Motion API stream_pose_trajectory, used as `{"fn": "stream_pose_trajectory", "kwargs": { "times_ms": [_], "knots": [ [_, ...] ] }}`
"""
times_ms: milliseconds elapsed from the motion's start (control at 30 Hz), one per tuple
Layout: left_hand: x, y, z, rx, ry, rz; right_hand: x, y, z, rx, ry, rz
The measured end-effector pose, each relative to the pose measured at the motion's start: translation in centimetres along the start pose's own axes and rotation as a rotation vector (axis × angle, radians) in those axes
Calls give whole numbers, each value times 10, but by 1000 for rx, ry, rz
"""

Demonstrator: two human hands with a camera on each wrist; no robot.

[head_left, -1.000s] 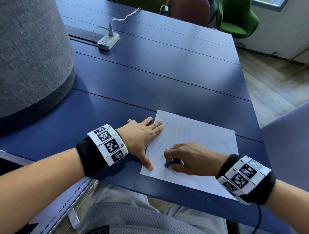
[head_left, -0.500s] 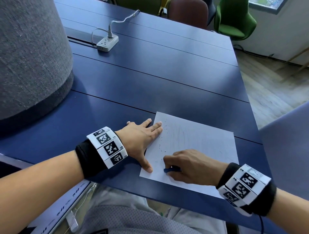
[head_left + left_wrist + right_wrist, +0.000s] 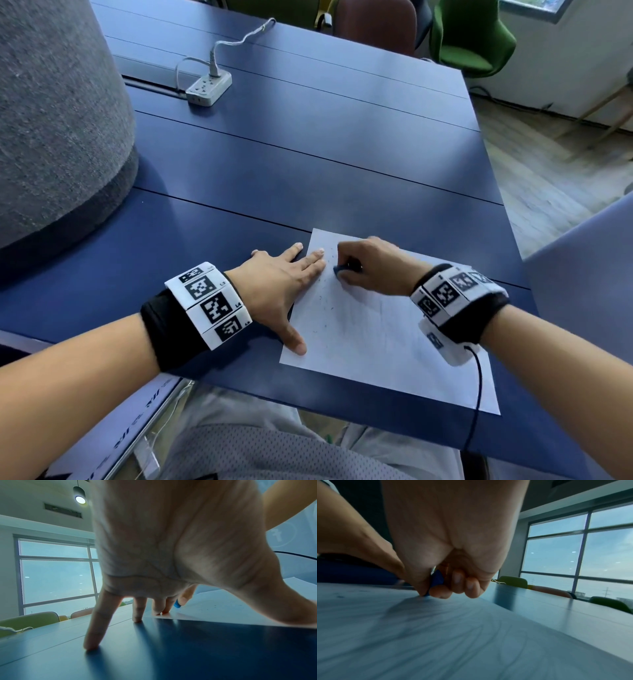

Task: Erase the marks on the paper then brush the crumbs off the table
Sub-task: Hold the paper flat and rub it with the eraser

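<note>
A white sheet of paper [image 3: 383, 335] lies near the front edge of the dark blue table [image 3: 308, 164]. Faint pencil marks and small dark crumbs [image 3: 323, 296] show on it. My left hand [image 3: 284, 284] lies flat with fingers spread, pressing the paper's left edge; the thumb rests near its lower left corner. My right hand [image 3: 366, 267] pinches a small blue eraser [image 3: 339, 271] against the paper's upper left part, close to the left fingertips. In the right wrist view the eraser [image 3: 436, 580] sits between thumb and fingers, its tip on the paper [image 3: 436, 635]. The left wrist view shows the eraser [image 3: 177, 604] behind my fingers.
A large grey felt-covered cylinder [image 3: 58, 113] stands at the table's left. A white power strip [image 3: 209, 87] with its cable lies at the back. Green and brown chairs [image 3: 469, 37] stand beyond the far edge. The table's right edge drops to a wooden floor [image 3: 548, 164].
My right hand moved with the eraser from the paper's lower left area up to its upper left area, beside the left fingertips. The left hand stayed pressed on the paper's edge.
</note>
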State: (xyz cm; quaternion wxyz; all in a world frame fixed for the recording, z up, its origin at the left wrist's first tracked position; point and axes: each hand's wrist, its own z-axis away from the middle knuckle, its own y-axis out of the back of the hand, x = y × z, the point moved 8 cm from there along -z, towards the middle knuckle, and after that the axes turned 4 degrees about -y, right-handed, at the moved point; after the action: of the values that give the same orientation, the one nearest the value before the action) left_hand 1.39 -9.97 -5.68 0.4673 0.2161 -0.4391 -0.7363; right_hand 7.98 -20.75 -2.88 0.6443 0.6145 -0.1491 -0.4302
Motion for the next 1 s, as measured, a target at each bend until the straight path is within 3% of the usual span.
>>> {"fn": "stream_pose_trajectory", "kwargs": {
  "times_ms": [67, 233, 367, 533, 733, 900, 1000],
  "knots": [
    [0, 0, 0, 3, 0, 7, 7, 2, -7, 14, -16, 8],
    [0, 0, 0, 6, 1, 27, -13, -14, 10, -95, 134, -12],
    [-1, 1, 0, 10, 1, 32, 8, 3, -9, -4, -1, 11],
    [-1, -1, -1, 2, 5, 42, -11, -14, 10, -122, 122, -49],
    [-2, -2, 1, -4, 12, 72, 12, 2, -8, 51, -24, -66],
    [-1, -2, 1, -17, 11, 92, 0, -12, 8, -72, 56, -57],
    [-1, -2, 1, -17, 14, 90, 7, -4, -1, -8, -16, 6]
  ]
}}
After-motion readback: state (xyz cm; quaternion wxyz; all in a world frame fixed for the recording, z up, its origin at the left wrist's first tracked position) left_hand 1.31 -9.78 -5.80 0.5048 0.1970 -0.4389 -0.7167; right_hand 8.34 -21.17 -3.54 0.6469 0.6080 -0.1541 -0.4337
